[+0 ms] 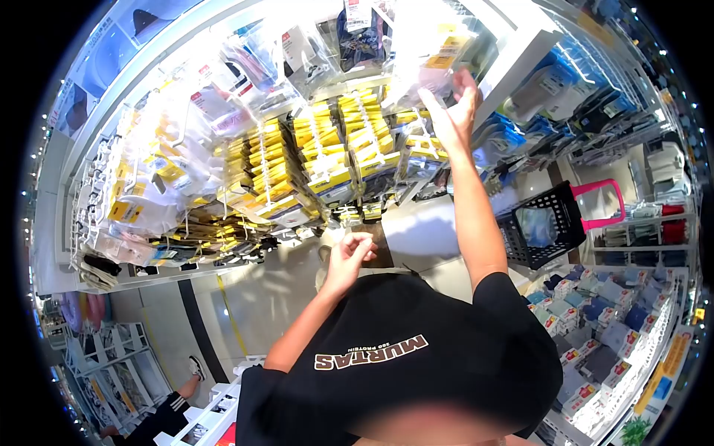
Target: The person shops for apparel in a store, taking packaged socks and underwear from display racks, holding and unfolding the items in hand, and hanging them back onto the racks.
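My right hand [455, 111] is raised at the upper right of the rack, thumb and fingers apart. It is beside a clear plastic package with a yellow label [444, 58]; glare hides whether the fingertips touch it. My left hand [349, 258] hovers low in front of my chest, fingers loosely curled, with nothing visible in them. Ahead of both hands, yellow-topped packets [320, 141] hang in dense rows on hooks. Above these rows hangs a dark packaged item [361, 37] with a white-and-red tag.
A black basket [537, 227] with a pink handle stands on the floor to the right. Blue packages [550, 85] hang on the right rack. Folded goods [587, 320] fill a lower right shelf. At lower left, another person's leg [186, 386] shows near a white rack.
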`<state>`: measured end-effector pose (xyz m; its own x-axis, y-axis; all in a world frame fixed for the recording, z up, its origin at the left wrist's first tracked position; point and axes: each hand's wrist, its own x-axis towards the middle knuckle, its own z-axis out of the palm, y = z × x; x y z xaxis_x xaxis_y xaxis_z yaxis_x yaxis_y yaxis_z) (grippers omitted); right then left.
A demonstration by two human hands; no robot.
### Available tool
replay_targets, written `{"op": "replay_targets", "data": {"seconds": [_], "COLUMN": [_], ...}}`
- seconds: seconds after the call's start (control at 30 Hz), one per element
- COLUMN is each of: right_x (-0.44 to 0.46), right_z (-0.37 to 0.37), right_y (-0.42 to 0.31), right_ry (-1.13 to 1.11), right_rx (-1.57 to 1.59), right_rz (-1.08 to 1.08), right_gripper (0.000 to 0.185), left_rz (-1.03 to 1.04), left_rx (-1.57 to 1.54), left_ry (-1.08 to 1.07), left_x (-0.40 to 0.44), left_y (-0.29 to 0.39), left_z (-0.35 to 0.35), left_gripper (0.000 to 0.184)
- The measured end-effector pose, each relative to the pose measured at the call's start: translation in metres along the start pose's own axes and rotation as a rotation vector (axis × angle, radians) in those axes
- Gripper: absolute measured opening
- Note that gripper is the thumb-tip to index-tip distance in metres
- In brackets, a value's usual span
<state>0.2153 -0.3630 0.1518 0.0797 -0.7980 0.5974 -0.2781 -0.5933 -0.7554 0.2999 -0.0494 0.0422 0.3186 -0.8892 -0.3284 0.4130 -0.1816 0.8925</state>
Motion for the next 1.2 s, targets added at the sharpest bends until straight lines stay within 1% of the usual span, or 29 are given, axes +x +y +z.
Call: {"op": "replay_targets", "data": {"seconds": [0.03,0.07,0.17,0.27,0.37,0.4,0.43,0.5,0.53,0.67,0.77,0.8,0.9,1.03,1.2], "right_x": [0.000,0.003,0.000,0.000,0.002,0.000,-0.003,-0.008,-0.010,-0.017,-0.021,-0.023,-0.026,-0.046,-0.096], "right_z": [0.004,0.009,0.008,0.012,0.003,-0.010,-0.017,-0.030,-0.039,-0.070,-0.086,-0.089,-0.104,-0.109,-0.099], "right_y": [0.007,0.014,-0.008,-0.001,0.007,-0.010,-0.008,0.009,-0.005,-0.031,-0.046,-0.057,-0.053,-0.045,-0.028], "right_ry": [0.011,0.002,0.003,-0.040,-0.133,-0.142,-0.146,-0.156,-0.165,-0.212,-0.197,-0.154,-0.208,-0.243,-0.350], "right_rx": [-0.040,0.082,0.187,0.555,0.597,0.500,0.495,0.707,0.794,0.736,0.726,0.717,0.719,0.679,0.789], "right_rz": [-0.022,0.054,0.103,0.208,0.256,0.226,0.231,0.133,0.213,0.172,0.127,0.123,0.111,0.137,0.312], "right_gripper": [0.091,0.092,0.090,0.066,0.037,0.019,0.020,0.020,0.021,0.022,0.020,0.019,0.019,0.020,0.021], "left_rz": [-0.005,-0.011,-0.019,-0.018,-0.022,-0.027,-0.030,-0.035,-0.042,-0.052,-0.054,-0.055,-0.048,-0.036,0.032], "left_rx": [-0.023,-0.020,-0.017,-0.027,-0.019,-0.015,-0.011,-0.008,-0.004,0.014,0.013,0.013,0.034,0.037,0.053], "left_ry": [0.016,0.026,0.052,0.066,0.074,0.077,0.078,0.081,0.082,0.044,0.004,-0.004,-0.022,-0.036,-0.025], "left_x": [-0.001,-0.003,-0.004,-0.004,-0.005,-0.005,-0.004,-0.003,-0.003,-0.002,0.001,0.002,0.004,0.005,0.006], "left_y": [-0.002,-0.004,-0.004,-0.003,-0.002,-0.003,-0.003,-0.004,-0.005,-0.004,-0.004,-0.004,-0.003,-0.001,0.008], "left_z": [-0.001,-0.003,-0.006,-0.007,-0.008,-0.009,-0.009,-0.010,-0.010,-0.008,-0.005,-0.004,-0.003,-0.002,-0.001], "left_gripper": [0.025,0.025,0.025,0.025,0.025,0.025,0.025,0.025,0.025,0.025,0.025,0.025,0.026,0.027,0.026]}}
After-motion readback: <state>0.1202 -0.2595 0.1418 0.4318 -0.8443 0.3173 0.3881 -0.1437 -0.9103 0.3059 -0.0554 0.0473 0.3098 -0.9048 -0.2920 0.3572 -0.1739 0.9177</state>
